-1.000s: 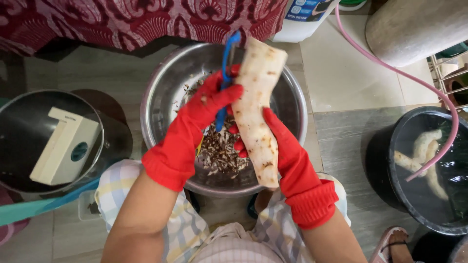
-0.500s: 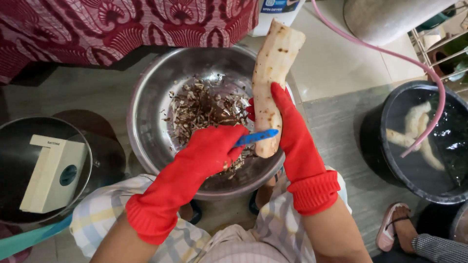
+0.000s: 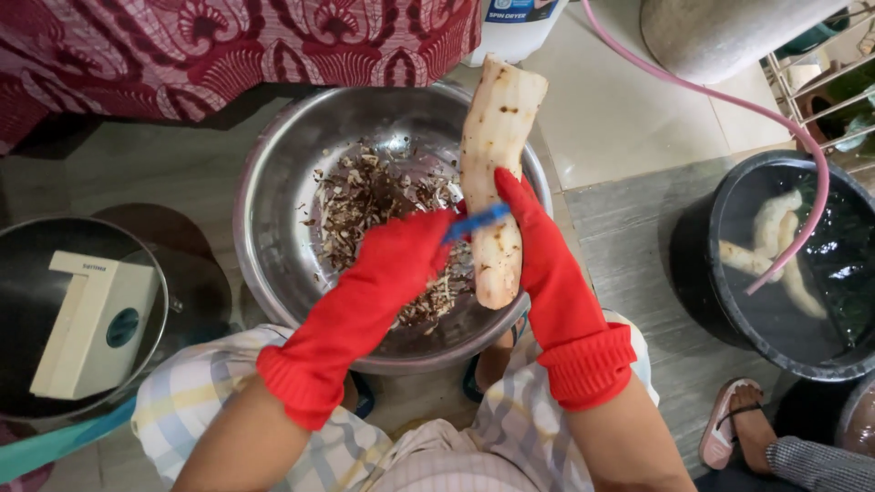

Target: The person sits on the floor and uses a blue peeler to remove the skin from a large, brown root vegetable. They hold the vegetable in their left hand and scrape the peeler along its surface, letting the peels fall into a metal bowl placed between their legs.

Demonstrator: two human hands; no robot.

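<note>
My left hand [image 3: 401, 260], in its red glove, has come down from the top of the root to about the middle of the frame, its fingers closed around the blue peeler [image 3: 476, 221]. A second ago that hand was high up near the tip; now the blade sits across the lower half of the root [image 3: 493, 173], just where my right thumb crosses it. So one long stroke has run most of the way down, and I judge this side is close to bare: the skin showing is pale, with only a few brown specks near the top.

My right hand [image 3: 538, 264] has kept its hold from behind, fingers wrapped around the lower part of the root, which stands nearly upright with its top leaning toward the upper centre of the frame. It hangs over the right side of the steel bowl [image 3: 273, 219], not touching the rim as far as I can tell.

The dark peelings [image 3: 374, 196] lie heaped in the bottom of the bowl. At the right of the frame the black bucket [image 3: 729, 301] holds peeled pieces in water, with the pink hose [image 3: 729, 96] dipping into it. The round pan [image 3: 27, 246] at the left has not moved.
</note>
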